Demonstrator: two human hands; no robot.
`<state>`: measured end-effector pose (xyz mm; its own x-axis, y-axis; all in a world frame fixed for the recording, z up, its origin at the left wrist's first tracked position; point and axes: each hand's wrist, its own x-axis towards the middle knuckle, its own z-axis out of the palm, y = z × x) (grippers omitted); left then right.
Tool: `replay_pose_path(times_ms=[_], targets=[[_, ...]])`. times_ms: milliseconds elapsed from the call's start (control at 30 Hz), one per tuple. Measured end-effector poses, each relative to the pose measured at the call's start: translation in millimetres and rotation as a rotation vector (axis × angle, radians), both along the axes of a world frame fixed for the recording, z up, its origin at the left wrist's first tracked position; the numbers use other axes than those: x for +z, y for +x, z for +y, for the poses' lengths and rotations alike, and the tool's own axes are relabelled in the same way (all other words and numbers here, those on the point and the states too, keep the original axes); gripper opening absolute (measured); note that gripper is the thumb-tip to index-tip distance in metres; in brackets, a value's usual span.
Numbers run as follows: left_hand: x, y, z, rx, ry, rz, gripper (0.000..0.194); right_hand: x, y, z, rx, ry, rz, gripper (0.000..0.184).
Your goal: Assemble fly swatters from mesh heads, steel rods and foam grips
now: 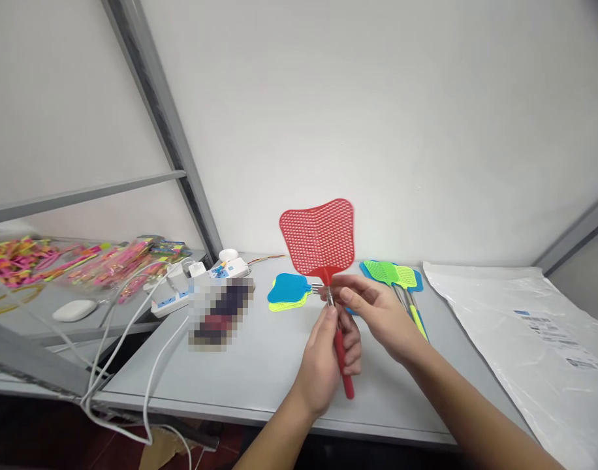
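A red fly swatter stands upright in front of me, its mesh head raised above the table. My left hand is closed round its red handle, the thumb pressed on the metal shaft. At the neck, my right hand has its fingers curved behind the shaft and its thumb apart from them. Whether those fingertips touch the shaft is hard to see. Behind and to the left lies a blue swatter head over a yellow one. Several green, yellow and blue fly swatters lie behind my right hand.
A white plastic bag covers the table's right side. To the left are a blurred-out object, a power strip with white cables, and a metal frame post. Beyond it lie pink and orange packaged items and a white device.
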<state>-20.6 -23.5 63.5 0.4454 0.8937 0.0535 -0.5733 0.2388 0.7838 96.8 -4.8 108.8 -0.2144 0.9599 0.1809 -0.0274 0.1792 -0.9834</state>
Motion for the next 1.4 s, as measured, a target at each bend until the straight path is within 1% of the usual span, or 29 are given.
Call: replay_pose_path(times_ms=[33,100,200,267,333,400,467,567,633,733,867,967,1033,1167,1300,1400], targets=[[3.2,-0.1,-1.8,0.032,-0.044,-0.060,0.039,-4.9,-1.1,-5.1,-0.005,-0.031,-0.043,0.032],[4.6,-0.1,-3.2,0.155,-0.079,-0.104,0.036,-18.4,-2.9,-16.8,-0.006,-0.059,-0.120,0.035],[-3.9,0.5,-3.2,0.335,-0.082,0.011,0.035,-41.7,-4.6,-32.2,-0.037,-0.017,-0.235,0.042],[-12.8,1.1,-3.6,0.382,-0.096,0.122,0.040,-54.7,-4.8,-37.4,-0.082,0.013,-0.346,0.039],[-20.9,1.1,-4.2,0.358,-0.086,0.214,0.042,-63.3,-4.1,-38.7,-0.109,0.063,-0.458,0.029],[-26.2,-0.4,-3.3,0.330,-0.046,0.260,0.041,-68.3,-2.2,-37.6,-0.117,0.128,-0.550,0.023],[-28.3,-3.9,0.3,0.358,-0.008,0.251,0.042,-71.6,0.5,-36.3,-0.139,0.184,-0.636,0.022],[-28.1,-11.3,9.3,0.498,0.025,0.196,0.045,-77.1,3.5,-36.5,-0.175,0.230,-0.762,0.020],[-27.2,-15.8,14.6,0.580,0.047,0.173,0.041,-80.9,3.4,-38.4,-0.184,0.242,-0.824,0.021],[-23.5,-21.7,18.8,0.673,0.051,0.106,0.034,-85.1,1.6,-43.2,-0.187,0.241,-0.900,0.022],[-10.2,-32.0,21.3,0.741,0.038,-0.053,0.028,-87.8,7.5,-52.9,-0.170,0.224,-0.969,0.024],[-1.2,-37.8,22.6,0.747,0.055,-0.100,0.027,-88.0,20.4,-59.0,-0.123,0.202,-0.947,0.023],[-0.6,-37.3,22.5,0.733,0.049,-0.105,0.028,-86.0,29.7,-60.6,-0.089,0.180,-0.919,0.023],[-12.2,-26.2,18.6,0.658,0.042,-0.040,0.032,-78.2,41.5,-58.7,-0.070,0.152,-0.896,0.024],[-27.0,-8.9,8.1,0.493,0.078,0.157,0.038,-72.2,39.9,-54.8,-0.120,0.157,-0.956,0.025],[-32.8,2.5,-1.7,0.375,0.111,0.221,0.036,-69.4,31.8,-52.2,-0.147,0.212,-1.002,0.025]])
